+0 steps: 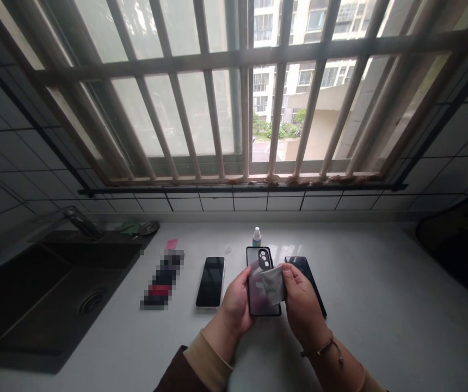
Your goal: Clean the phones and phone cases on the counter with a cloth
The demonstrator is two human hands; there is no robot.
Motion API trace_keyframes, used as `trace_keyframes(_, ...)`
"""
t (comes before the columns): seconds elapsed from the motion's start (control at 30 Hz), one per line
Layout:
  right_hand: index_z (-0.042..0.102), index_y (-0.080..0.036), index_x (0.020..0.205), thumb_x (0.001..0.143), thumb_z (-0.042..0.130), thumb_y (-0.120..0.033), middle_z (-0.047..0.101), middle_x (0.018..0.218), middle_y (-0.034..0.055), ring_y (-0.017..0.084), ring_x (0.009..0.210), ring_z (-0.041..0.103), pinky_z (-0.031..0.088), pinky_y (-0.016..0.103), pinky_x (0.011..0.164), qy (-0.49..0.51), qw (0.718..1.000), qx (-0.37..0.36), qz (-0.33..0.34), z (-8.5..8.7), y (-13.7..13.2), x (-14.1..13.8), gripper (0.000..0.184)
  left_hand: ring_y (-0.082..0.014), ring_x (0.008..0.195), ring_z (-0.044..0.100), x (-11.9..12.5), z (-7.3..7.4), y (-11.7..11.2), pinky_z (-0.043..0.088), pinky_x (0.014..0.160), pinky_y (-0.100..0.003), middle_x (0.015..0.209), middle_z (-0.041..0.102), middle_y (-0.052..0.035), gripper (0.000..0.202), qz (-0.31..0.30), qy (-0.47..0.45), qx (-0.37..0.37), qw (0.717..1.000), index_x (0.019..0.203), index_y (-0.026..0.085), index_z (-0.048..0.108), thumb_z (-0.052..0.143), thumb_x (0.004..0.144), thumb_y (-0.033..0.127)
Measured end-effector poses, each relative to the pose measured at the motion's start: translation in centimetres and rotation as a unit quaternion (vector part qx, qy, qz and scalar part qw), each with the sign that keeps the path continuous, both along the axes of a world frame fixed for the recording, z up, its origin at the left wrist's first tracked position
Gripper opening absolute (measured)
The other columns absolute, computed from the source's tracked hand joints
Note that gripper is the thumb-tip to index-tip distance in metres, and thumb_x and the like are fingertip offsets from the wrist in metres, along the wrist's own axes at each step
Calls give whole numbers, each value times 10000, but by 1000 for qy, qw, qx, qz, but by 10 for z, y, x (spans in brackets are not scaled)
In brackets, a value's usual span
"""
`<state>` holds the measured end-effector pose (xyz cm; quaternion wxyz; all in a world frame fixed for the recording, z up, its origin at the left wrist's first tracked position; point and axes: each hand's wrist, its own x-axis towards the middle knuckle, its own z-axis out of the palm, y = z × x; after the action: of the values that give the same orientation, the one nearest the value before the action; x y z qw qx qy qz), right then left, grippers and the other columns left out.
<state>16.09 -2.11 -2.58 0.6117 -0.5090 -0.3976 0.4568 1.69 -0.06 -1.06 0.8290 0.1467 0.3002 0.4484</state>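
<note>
My left hand [237, 300] is closed around the left edge of a phone case [254, 288] with a black frame, a translucent back and a camera cutout at the top. My right hand [300, 296] pinches a small grey cloth [272, 286], which lies against the right part of the case's back. Beyond the case stands a small bottle [257, 238] with a white cap, its lower part hidden. Left of my hands a dark-screened phone [210, 282] lies flat on the counter. Another dark phone [306, 267] lies partly covered by my right hand.
A dark sink [25, 326] with a faucet [82, 222] is at the left. Beside it are a pixelated dark and red item [164, 283] and a pink slip [171, 244]. A black bag-like object [462, 234] stands at the right. Behind the counter [381, 326] is a barred window [217, 62].
</note>
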Motion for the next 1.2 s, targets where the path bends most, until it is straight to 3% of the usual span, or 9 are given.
trace_keyframes(0.1, 753, -185, 968, 929, 680, -645, 807, 909, 76, 245, 801, 752, 621, 324, 699, 44, 993, -23, -105, -7, 10, 7, 468, -305, 1068, 779, -6, 5, 1, 593, 1010, -458, 1152, 800, -196, 523, -23, -15, -15, 1000, 1343, 56, 691, 477, 1077, 451)
trace_keyframes(0.2, 735, -193, 973, 899, 722, -606, 813, 879, 56, 227, 732, 766, 632, 320, 638, 167, 973, -34, -157, -5, 16, 11, 420, -324, 1103, 767, -11, 8, -2, 608, 962, -498, 1253, 770, -194, 569, -54, -21, 4, 998, 1414, 116, 654, 449, 1083, 531)
trace_keyframes(0.33, 713, -181, 1009, 870, 783, -607, 802, 879, 38, 169, 647, 735, 610, 267, 558, 276, 948, -53, -150, 3, 16, 9, 453, -368, 1146, 755, -12, 7, -7, 601, 947, -530, 1343, 731, -180, 606, -110, -33, 8, 993, 1449, 178, 625, 452, 1064, 614)
trace_keyframes(0.53, 719, -190, 977, 768, 924, -502, 793, 896, 23, 167, 700, 744, 650, 273, 636, 256, 961, -39, -95, 4, 15, 7, 428, -306, 967, 786, -10, 4, -7, 618, 913, -542, 1238, 757, -159, 579, -97, -23, -13, 995, 1404, 185, 636, 453, 1063, 616)
trace_keyframes(0.63, 741, -179, 1036, 851, 853, -540, 815, 973, 59, 208, 846, 779, 660, 328, 781, 160, 980, -1, -118, 7, 11, 12, 420, -309, 962, 777, -9, 4, -9, 644, 835, -540, 1191, 753, -180, 609, -107, -5, -9, 994, 1381, 167, 638, 428, 1061, 640)
trace_keyframes(0.73, 787, -188, 1083, 943, 770, -519, 829, 1004, 87, 252, 911, 786, 646, 391, 858, -77, 985, 45, -147, 13, 3, 17, 360, -292, 919, 772, -6, 3, -15, 665, 754, -497, 1175, 747, -176, 633, -144, 7, 6, 989, 1354, 157, 661, 408, 1059, 656)
trace_keyframes(0.87, 834, -263, 1133, 1003, 714, -351, 833, 1145, 75, 277, 1055, 790, 629, 440, 994, -335, 916, 210, -76, 11, -3, 15, 198, -280, 834, 772, -2, -5, -22, 668, 688, -454, 1045, 772, -160, 661, -183, 54, 3, 982, 1319, 140, 693, 419, 1051, 679)
trace_keyframes(0.97, 825, -279, 1198, 1037, 656, -258, 827, 1193, 65, 254, 1096, 794, 636, 418, 1027, -397, 880, 260, -35, 5, -2, 10, 234, -290, 771, 779, -1, -9, -25, 660, 681, -458, 973, 790, -155, 688, -192, 73, 7, 979, 1413, 152, 650, 432, 1044, 690)
trace_keyframes(1.2, 782, -234, 1237, 1069, 592, -221, 817, 1233, 91, 262, 1121, 799, 658, 400, 996, -418, 861, 288, -45, 6, -1, 4, 254, -269, 776, 781, -4, -7, -23, 664, 698, -437, 982, 805, -153, 652, -177, 54, 7, 983, 1295, 140, 720, 422, 1058, 670)
